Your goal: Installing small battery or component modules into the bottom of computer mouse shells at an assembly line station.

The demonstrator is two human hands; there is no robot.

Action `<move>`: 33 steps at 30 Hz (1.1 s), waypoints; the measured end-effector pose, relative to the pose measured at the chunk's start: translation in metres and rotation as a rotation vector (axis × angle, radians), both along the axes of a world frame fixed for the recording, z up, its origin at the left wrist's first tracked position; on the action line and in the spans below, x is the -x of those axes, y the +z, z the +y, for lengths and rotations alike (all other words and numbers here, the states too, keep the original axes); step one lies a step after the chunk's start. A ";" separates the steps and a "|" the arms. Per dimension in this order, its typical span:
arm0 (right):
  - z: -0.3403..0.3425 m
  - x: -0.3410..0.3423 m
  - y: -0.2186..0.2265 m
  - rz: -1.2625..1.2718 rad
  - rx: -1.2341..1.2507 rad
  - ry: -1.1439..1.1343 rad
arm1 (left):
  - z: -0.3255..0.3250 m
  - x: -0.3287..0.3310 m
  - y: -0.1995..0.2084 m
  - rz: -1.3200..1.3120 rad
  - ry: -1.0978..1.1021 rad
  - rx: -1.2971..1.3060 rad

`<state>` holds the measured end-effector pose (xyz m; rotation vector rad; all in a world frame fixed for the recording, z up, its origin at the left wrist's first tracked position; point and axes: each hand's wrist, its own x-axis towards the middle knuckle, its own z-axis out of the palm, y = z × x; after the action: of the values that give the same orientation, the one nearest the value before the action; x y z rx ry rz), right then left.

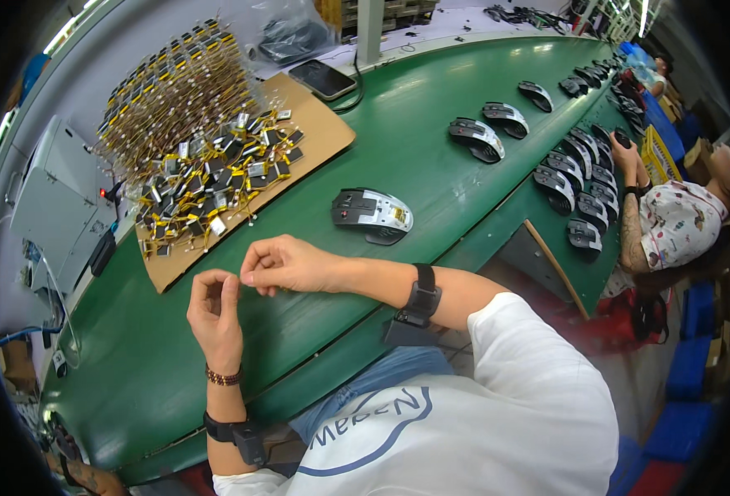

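Observation:
My left hand (216,318) and my right hand (292,264) meet over the green bench, their fingertips close together. Both are closed, thumb against curled fingers. Anything pinched between them is too small or hidden to make out. Just beyond my right hand a computer mouse (373,213), black and silver-grey, lies on the green surface, touched by neither hand. To the left, loose small battery packs (216,178) with yellow tape and thin wires are heaped on a cardboard sheet (319,124). Behind that heap, many more wired packs (179,91) stand stacked in rows.
A black phone (323,79) lies beyond the cardboard. More mice (477,139) line the green bench (414,107) toward the far right. Another person (683,219) sits at right, beside grouped mice (559,178), holding something dark. A grey metal box (63,194) stands at left.

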<state>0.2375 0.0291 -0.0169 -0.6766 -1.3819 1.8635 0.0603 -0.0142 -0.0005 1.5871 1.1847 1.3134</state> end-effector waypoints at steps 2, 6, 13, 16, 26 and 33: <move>-0.001 0.006 -0.004 0.025 -0.101 -0.004 | -0.001 0.004 -0.002 -0.026 0.000 0.065; -0.004 0.012 -0.001 -0.077 -0.334 -0.154 | -0.003 0.009 -0.003 -0.057 0.017 0.112; -0.006 0.003 -0.001 -0.097 -0.404 -0.277 | 0.001 -0.002 -0.008 -0.079 -0.041 0.132; -0.002 0.018 -0.009 -0.063 -0.388 -0.235 | -0.001 0.010 -0.009 -0.034 -0.005 0.160; -0.009 0.031 -0.020 0.132 -0.135 -0.168 | -0.016 0.012 0.004 -0.184 -0.093 0.295; -0.006 0.026 -0.024 0.031 -0.260 -0.239 | -0.017 0.004 0.005 -0.186 -0.088 0.275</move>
<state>0.2112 0.0228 -0.0404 -0.6455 -1.4238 1.4721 0.0564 -0.0309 0.0049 1.2772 1.1141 1.1589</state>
